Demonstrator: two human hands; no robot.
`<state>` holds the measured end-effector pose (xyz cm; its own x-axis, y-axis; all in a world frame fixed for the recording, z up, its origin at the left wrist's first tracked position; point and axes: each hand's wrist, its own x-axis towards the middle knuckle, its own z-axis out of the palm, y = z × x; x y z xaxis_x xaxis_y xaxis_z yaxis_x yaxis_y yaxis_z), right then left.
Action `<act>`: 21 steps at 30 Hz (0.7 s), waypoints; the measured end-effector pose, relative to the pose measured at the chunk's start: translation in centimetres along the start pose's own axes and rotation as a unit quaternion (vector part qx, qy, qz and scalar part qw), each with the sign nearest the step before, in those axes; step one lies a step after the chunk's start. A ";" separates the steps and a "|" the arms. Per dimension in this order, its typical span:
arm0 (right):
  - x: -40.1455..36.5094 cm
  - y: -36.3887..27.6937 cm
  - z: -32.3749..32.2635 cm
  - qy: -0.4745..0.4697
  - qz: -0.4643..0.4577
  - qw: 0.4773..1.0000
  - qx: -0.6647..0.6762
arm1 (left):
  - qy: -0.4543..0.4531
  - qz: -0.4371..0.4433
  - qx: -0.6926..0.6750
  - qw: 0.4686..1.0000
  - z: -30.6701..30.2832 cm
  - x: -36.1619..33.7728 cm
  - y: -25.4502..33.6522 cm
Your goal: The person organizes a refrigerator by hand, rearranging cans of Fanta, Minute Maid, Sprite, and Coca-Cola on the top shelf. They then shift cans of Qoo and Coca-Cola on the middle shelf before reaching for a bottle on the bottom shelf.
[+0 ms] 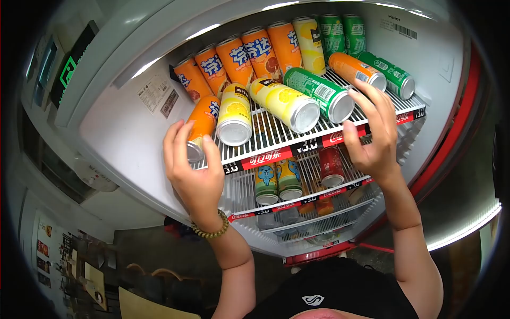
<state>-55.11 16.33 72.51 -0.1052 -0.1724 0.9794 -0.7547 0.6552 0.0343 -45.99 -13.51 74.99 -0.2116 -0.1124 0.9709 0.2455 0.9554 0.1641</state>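
My left hand (194, 173) is curled round the lower end of an orange soda can (204, 121), which leans back at the left end of the top shelf (265, 151). Thumb and fingers lie on opposite sides of this can. To its right a yellow drink can (234, 114) and another yellow can (287, 106) point their bases at me. My right hand (374, 133) has its fingers spread, thumb and fingertips right at the base rim of a green soda can (321, 94). Beyond these fingers lie an orange can (357, 70) and a second green can (387, 74).
Orange cans (234, 57), a yellow can (309, 45) and green cans (332, 34) stand in the fridge's back row. Lower shelves hold patterned cans (266, 183) and a red can (331, 167). The white fridge wall (127, 114) borders the left side.
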 end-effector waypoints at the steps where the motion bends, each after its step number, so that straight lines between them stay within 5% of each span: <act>1: -0.9 0.3 0.1 0.003 0.000 1.000 0.002 | -0.024 -0.009 0.026 0.999 0.1 0.2 -0.2; 11: -4.0 1.7 1.1 0.060 -0.014 0.998 0.025 | -0.140 -0.079 0.015 0.987 -0.1 2.5 0.4; 15: -3.8 1.4 1.1 0.070 -0.001 0.997 0.037 | -0.202 -0.042 -0.002 0.979 0.3 2.8 -1.3; 21: -3.8 1.3 1.1 0.081 0.009 0.996 0.044 | -0.123 -0.084 -0.003 0.989 0.3 2.9 -0.4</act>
<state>-56.44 17.00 68.62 -0.0185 -0.0359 0.9992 -0.8083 0.5887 0.0062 -47.00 -14.17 77.65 -0.4738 -0.1979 0.8581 0.1924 0.9276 0.3202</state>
